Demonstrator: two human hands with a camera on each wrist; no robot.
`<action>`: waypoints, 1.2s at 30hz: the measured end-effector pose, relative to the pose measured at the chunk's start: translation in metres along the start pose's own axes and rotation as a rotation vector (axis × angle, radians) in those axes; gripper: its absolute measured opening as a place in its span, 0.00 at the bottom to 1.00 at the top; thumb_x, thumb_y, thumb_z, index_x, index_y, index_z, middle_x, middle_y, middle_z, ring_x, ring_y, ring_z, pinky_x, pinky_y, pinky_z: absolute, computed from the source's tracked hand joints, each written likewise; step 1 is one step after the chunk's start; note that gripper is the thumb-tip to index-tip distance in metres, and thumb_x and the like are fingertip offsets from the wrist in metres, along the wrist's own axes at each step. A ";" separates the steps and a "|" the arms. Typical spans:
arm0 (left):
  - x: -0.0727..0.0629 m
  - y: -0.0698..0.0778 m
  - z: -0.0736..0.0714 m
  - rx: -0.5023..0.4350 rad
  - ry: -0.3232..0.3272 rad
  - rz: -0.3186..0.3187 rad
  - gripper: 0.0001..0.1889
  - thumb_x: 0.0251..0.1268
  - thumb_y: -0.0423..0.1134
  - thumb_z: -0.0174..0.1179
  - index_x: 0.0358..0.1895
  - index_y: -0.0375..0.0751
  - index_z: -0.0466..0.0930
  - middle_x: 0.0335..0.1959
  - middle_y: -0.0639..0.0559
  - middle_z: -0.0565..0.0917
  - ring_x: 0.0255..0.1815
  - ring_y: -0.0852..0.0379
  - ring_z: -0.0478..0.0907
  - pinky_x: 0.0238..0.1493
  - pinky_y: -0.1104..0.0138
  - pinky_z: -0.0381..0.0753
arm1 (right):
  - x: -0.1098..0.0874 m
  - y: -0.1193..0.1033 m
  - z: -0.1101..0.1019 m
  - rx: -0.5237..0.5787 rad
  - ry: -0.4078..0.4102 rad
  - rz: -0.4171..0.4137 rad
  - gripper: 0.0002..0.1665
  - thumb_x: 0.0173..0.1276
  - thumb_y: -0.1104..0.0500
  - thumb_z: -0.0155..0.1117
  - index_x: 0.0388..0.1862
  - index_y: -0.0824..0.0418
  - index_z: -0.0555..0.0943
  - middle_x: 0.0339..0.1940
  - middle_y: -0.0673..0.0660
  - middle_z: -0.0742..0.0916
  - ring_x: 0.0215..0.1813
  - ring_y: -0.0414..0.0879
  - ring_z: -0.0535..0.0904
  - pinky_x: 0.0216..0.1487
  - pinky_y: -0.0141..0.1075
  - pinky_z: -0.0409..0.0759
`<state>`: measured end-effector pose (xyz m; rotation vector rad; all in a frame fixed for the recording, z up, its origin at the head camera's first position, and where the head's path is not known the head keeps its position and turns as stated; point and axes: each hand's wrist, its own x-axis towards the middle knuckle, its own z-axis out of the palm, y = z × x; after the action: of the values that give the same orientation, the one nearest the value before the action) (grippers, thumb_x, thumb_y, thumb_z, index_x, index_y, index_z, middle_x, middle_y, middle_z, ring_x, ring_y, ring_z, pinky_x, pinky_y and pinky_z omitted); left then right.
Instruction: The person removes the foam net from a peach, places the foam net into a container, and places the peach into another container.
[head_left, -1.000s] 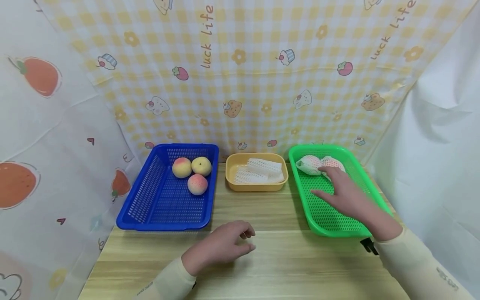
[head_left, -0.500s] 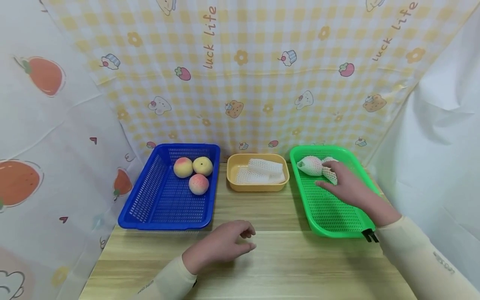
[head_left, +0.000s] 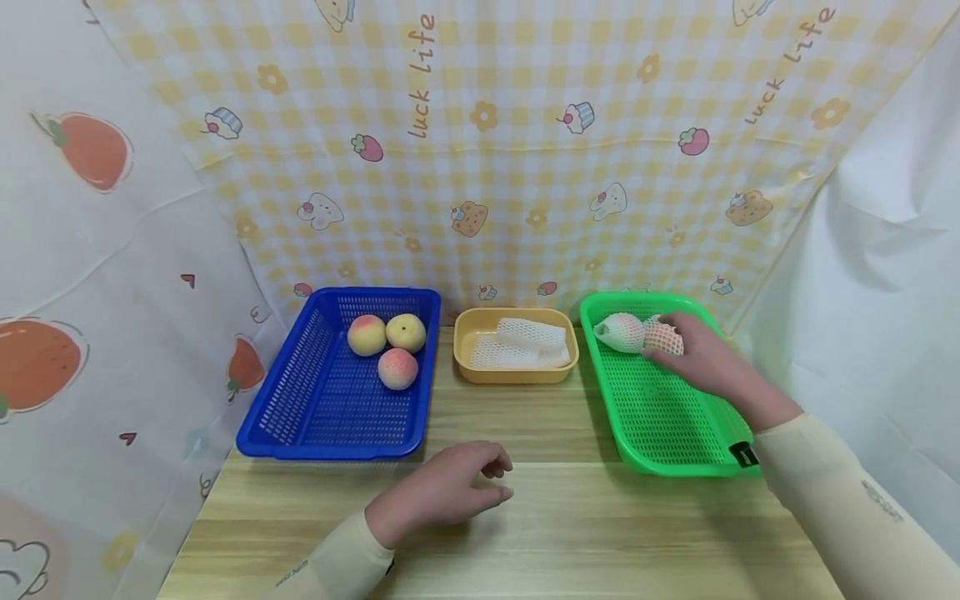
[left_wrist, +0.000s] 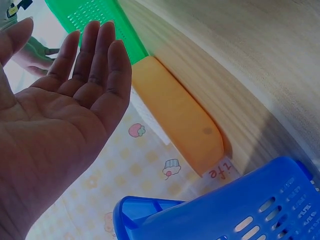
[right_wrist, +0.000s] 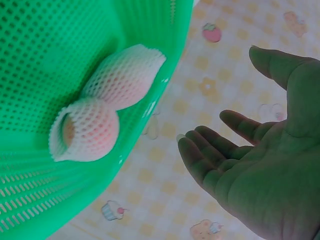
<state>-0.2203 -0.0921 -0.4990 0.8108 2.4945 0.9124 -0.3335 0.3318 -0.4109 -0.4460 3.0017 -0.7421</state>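
In the head view, two peaches in white foam nets lie side by side at the far end of a green basket (head_left: 624, 446). My right hand (head_left: 705, 362) is over the right-hand netted peach (head_left: 663, 337); the left-hand netted peach (head_left: 622, 332) shows fully. From the right wrist, the right hand (right_wrist: 265, 155) has loosely extended fingers and nothing in its grasp, with a gap between it and a netted peach (right_wrist: 92, 130). My left hand (head_left: 442, 485) is held near the table's front, fingers relaxed and holding nothing, palm visible in the left wrist view.
A blue basket (head_left: 337, 429) at left holds a peach (head_left: 367, 335), a yellowish peach (head_left: 406, 333) and a pinker peach (head_left: 397, 369), all without nets. Between the baskets, a yellow tray (head_left: 515, 375) contains loose foam nets (head_left: 531, 335). A patterned cloth (head_left: 480, 175) hangs behind.
My right hand has shifted slightly right and farther back over the green basket. The right-hand netted peach has turned, showing more pink. My left hand stays put.
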 end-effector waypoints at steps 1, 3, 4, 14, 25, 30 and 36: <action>0.000 0.000 0.000 0.001 0.000 0.002 0.17 0.78 0.52 0.70 0.59 0.47 0.86 0.52 0.56 0.89 0.54 0.63 0.84 0.60 0.60 0.85 | 0.001 0.003 0.000 -0.009 -0.005 0.007 0.47 0.85 0.46 0.67 0.81 0.80 0.63 0.77 0.82 0.70 0.77 0.80 0.66 0.74 0.75 0.67; 0.000 0.000 0.000 0.001 0.000 0.007 0.17 0.79 0.52 0.70 0.59 0.47 0.86 0.52 0.56 0.89 0.54 0.63 0.84 0.60 0.60 0.85 | 0.004 0.009 -0.001 -0.029 -0.008 0.019 0.47 0.85 0.45 0.66 0.80 0.81 0.62 0.77 0.83 0.71 0.77 0.80 0.67 0.73 0.75 0.67; 0.000 0.000 -0.001 0.001 0.000 0.010 0.17 0.79 0.52 0.70 0.59 0.47 0.86 0.52 0.56 0.89 0.54 0.64 0.83 0.60 0.60 0.85 | 0.006 0.011 -0.001 -0.037 -0.008 0.024 0.47 0.85 0.45 0.66 0.80 0.81 0.63 0.76 0.83 0.71 0.76 0.81 0.67 0.73 0.75 0.68; 0.000 -0.001 0.000 -0.032 0.000 0.033 0.16 0.79 0.52 0.70 0.58 0.47 0.87 0.50 0.57 0.89 0.53 0.66 0.83 0.59 0.62 0.85 | 0.029 0.042 0.002 -0.092 -0.047 0.059 0.49 0.84 0.44 0.67 0.81 0.81 0.62 0.76 0.85 0.70 0.75 0.82 0.67 0.72 0.76 0.69; -0.001 0.001 -0.001 -0.090 -0.026 0.018 0.15 0.79 0.51 0.70 0.58 0.47 0.87 0.50 0.58 0.89 0.52 0.66 0.83 0.58 0.64 0.85 | 0.051 0.062 0.012 -0.189 -0.124 0.065 0.52 0.83 0.50 0.68 0.85 0.80 0.54 0.80 0.88 0.61 0.79 0.86 0.57 0.76 0.78 0.61; -0.001 0.001 -0.001 -0.112 -0.030 0.025 0.14 0.79 0.50 0.70 0.58 0.49 0.87 0.49 0.59 0.89 0.53 0.65 0.83 0.58 0.64 0.84 | 0.057 0.066 0.014 -0.242 -0.143 0.071 0.54 0.80 0.51 0.71 0.86 0.79 0.53 0.80 0.89 0.60 0.78 0.87 0.58 0.75 0.78 0.60; -0.001 0.000 0.000 -0.142 -0.029 0.025 0.13 0.79 0.49 0.70 0.57 0.50 0.87 0.47 0.65 0.87 0.53 0.65 0.83 0.58 0.65 0.84 | 0.063 0.077 0.018 -0.279 -0.153 0.090 0.56 0.74 0.52 0.77 0.86 0.75 0.56 0.78 0.89 0.63 0.76 0.88 0.60 0.73 0.80 0.62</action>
<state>-0.2197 -0.0930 -0.4988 0.8045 2.3683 1.0649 -0.4130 0.3711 -0.4591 -0.3524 2.9636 -0.2694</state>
